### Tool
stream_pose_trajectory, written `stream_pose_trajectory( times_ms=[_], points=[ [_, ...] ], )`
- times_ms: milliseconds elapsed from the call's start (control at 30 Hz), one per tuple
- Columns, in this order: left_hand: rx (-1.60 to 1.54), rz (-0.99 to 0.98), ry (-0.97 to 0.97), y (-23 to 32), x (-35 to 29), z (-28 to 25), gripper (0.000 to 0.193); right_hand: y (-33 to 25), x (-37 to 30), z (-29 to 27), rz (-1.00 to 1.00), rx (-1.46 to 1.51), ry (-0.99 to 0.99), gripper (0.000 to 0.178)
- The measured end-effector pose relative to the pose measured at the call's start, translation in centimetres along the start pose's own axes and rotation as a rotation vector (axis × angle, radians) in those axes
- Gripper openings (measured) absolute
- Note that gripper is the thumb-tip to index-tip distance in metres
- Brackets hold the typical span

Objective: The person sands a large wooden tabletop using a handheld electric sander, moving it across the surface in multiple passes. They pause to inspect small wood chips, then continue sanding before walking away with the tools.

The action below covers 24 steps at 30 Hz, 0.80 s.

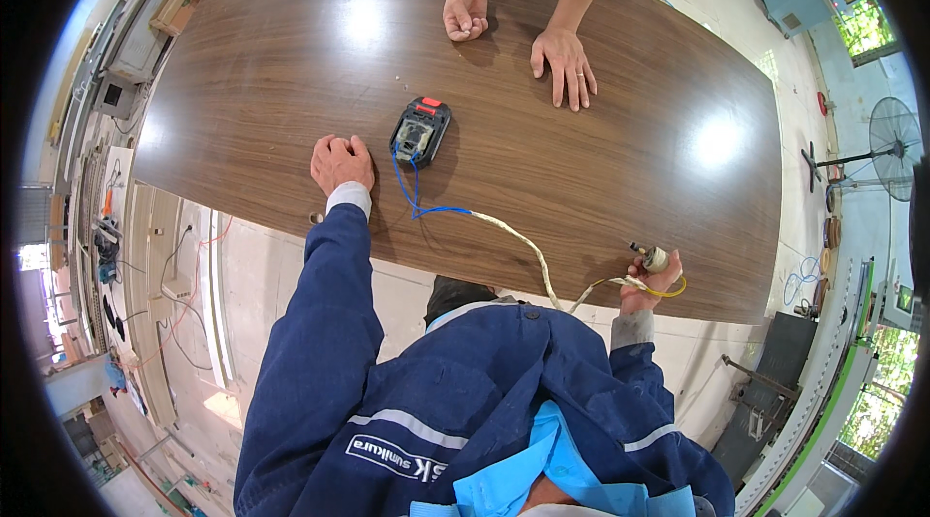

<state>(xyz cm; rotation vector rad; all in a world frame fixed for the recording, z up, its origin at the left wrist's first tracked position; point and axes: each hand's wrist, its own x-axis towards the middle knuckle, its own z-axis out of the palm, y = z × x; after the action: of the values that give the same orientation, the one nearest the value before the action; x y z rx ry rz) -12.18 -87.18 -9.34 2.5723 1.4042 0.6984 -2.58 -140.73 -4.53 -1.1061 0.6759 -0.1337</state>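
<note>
My right hand grips a small pale cylindrical motor with a dark shaft, just above the table's near right edge. Yellow wire loops by its fingers. A white-sheathed cable runs from there, dips past the near edge and turns into blue wires. These end at a black tool battery pack with a red button, lying on the brown wood-grain table. Left of the pack, my left hand rests on the tabletop, fingers curled in, with no object showing in it.
Across the table stand another person's hands, one half curled and one lying flat. A small ring-shaped object sits at the near left edge. To the right are a standing fan and a dark metal bench.
</note>
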Motion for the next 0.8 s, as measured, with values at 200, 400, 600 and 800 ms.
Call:
stream_pose_trajectory(
  times_ms=[200, 400, 600, 800],
  points=[
    [-0.011, -0.006, -0.01, 0.3, 0.0, -0.3, 0.028, 0.0, 0.0, 0.1, -0.009, -0.009, -0.005, 0.045],
    [-0.006, 0.006, 0.009, 0.3, -0.1, -0.3, 0.029, 0.0, -0.1, 0.1, -0.008, -0.041, 0.031, 0.044],
    [0.001, 0.01, 0.031, 0.2, -0.1, -0.3, 0.027, 0.3, 0.3, -0.7, 0.023, 0.019, -0.067, 0.043],
    [-0.06, 0.012, 0.022, 0.2, -0.1, -0.4, 0.025, 0.9, 0.9, -1.0, 0.042, 0.018, 0.012, 0.043]
  ],
)
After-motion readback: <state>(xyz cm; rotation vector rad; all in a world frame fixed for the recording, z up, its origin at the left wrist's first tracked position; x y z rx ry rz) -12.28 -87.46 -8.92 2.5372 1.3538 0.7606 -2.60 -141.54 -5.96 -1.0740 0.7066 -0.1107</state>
